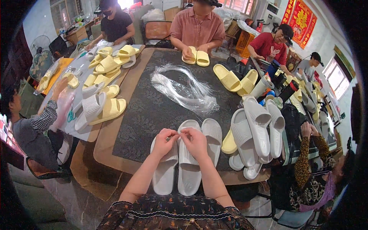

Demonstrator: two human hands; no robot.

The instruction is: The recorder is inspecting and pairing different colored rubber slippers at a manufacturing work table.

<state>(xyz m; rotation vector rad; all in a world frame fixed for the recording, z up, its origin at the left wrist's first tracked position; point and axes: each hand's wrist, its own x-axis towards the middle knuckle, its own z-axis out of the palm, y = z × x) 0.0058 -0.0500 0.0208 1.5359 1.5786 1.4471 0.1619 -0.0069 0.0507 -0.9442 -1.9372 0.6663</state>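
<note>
A person's left hand (164, 141) and right hand (194, 141) meet, fingertips pinched together, above two pale grey ribbed foam slippers (189, 168) on a dark table (145, 111).

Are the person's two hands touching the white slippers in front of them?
Touching. The head view shows the left hand and right hand resting on the white slippers.

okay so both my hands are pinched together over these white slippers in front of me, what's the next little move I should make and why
Probably lower both hands onto the white slipper pair. Your left hand and right hand meet fingertip to fingertip just above it, pinching something too small to make out. The two slippers lie side by side, soles up, at the table edge.
</note>
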